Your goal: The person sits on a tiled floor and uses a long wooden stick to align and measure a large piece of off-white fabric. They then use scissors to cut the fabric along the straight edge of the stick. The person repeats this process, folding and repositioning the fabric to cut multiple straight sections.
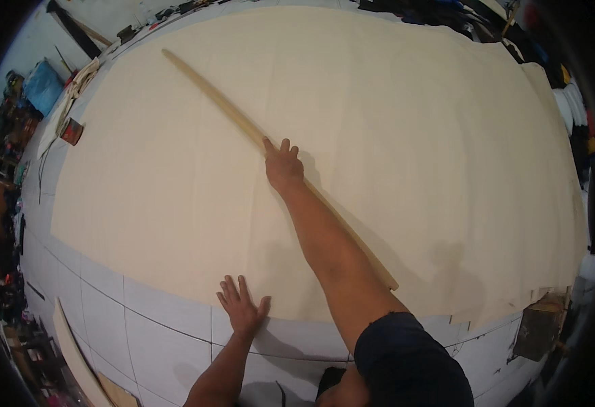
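Observation:
A wide cream-coloured sheet (392, 136) lies spread over the floor, with faint creases running across it. On it a long, straight wooden strip (219, 102) stretches diagonally from the far left to the near right. My right hand (284, 168) grips this strip near its middle, thumb and fingers astride it; my forearm covers part of its nearer half. My left hand (243, 312) rests flat on the sheet's near edge, fingers spread and holding nothing.
White floor tiles (168, 325) border the sheet. A wooden block (541, 327) sits at its near right corner. At the left stand a red tin (71, 131) and a blue bag (43, 87). Dark cloths (446, 17) are heaped along the far right edge. A pale board (73, 353) lies near left.

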Demonstrator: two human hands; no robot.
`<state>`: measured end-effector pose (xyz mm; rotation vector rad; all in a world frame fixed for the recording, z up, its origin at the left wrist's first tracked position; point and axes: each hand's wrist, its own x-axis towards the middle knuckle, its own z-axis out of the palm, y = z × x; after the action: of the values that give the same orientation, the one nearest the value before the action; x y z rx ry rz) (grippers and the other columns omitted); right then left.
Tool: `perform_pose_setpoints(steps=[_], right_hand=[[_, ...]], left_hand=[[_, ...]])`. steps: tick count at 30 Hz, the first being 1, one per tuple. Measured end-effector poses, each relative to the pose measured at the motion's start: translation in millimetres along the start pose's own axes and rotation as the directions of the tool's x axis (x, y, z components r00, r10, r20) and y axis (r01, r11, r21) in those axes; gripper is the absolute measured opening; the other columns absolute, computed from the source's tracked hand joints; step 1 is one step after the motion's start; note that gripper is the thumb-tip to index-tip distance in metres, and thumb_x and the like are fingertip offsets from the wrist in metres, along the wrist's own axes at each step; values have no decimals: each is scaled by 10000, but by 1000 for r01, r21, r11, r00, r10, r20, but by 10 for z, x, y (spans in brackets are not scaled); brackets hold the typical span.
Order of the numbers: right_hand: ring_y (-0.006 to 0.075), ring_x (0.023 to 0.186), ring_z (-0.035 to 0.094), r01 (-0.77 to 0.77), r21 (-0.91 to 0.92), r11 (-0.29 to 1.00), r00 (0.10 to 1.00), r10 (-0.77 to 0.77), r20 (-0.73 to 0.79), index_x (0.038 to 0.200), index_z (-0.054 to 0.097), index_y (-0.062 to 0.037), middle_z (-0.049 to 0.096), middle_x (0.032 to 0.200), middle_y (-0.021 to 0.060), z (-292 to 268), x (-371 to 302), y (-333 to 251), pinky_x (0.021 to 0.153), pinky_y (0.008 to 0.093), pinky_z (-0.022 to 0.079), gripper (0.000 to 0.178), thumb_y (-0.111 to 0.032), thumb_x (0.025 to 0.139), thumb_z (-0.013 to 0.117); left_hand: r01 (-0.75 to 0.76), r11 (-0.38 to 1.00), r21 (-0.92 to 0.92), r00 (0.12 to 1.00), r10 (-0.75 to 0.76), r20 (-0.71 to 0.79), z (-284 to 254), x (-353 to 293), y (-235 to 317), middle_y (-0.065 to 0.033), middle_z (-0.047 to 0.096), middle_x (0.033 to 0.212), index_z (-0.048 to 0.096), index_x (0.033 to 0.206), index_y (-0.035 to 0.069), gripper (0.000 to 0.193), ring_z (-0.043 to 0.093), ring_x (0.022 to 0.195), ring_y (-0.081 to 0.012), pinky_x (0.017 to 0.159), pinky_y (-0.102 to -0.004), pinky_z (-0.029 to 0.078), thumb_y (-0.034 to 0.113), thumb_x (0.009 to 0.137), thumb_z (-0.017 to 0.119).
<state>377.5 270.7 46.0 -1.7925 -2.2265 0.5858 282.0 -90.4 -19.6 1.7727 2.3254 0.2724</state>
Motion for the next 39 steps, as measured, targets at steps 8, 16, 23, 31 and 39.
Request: perform_pose_setpoints(steps=[8, 16, 23, 31, 39], right_hand=[[464, 1181, 525, -415, -99, 904, 903, 396, -166, 1550, 236, -363, 434, 1369, 275, -26, -176, 1403, 906, 542, 525, 556, -372, 1027, 423], [429, 1038, 608, -670, 58, 740, 722, 668, -179, 1562, 180, -344, 509, 1196, 272, -655, -1306, 3066, 883, 523, 515, 570, -423, 1034, 376], [406, 957, 616, -562, 74, 824, 785, 559, -268, 1555, 265, -266, 535, 1079, 253, -820, -1666, 3180, 867, 501, 511, 537, -342, 1043, 408], [322, 939, 591, -33, -170, 985, 974, -7, -226, 1507, 375, -192, 536, 1078, 165, -370, -2026, 1263, 814, 430, 520, 547, -270, 996, 554], [280, 952, 548, 478, -262, 838, 874, -485, 43, 1432, 485, -198, 561, 1059, 101, 384, -2059, 382, 819, 451, 444, 526, -279, 932, 628]], left_hand=[[-30, 1000, 6, 998, 31, -53, 115, -45, -46, -348, 201, 1550, 315, 1500, -5, 920, 167, 1443, -536, 1133, -676, 114, 555, 844, 634], [-51, 998, -32, 993, 48, -104, 75, -45, -34, -350, 188, 1554, 317, 1507, 9, 894, 179, 1444, -525, 1138, -668, 108, 518, 854, 655], [-124, 992, -35, 992, 124, -2, -43, -200, -99, -302, 219, 1568, 358, 1502, 53, 824, 200, 1440, -517, 1144, -661, 111, 524, 886, 635], [-122, 992, -25, 991, 123, 43, -94, -378, -163, -261, 183, 1595, 299, 1538, 83, 767, 163, 1474, -455, 1186, -590, 119, 548, 964, 505], [-191, 970, -151, 977, 204, 70, -87, -607, -296, -281, 166, 1587, 276, 1520, 13, 779, 184, 1462, -467, 1187, -551, 195, 463, 955, 569]])
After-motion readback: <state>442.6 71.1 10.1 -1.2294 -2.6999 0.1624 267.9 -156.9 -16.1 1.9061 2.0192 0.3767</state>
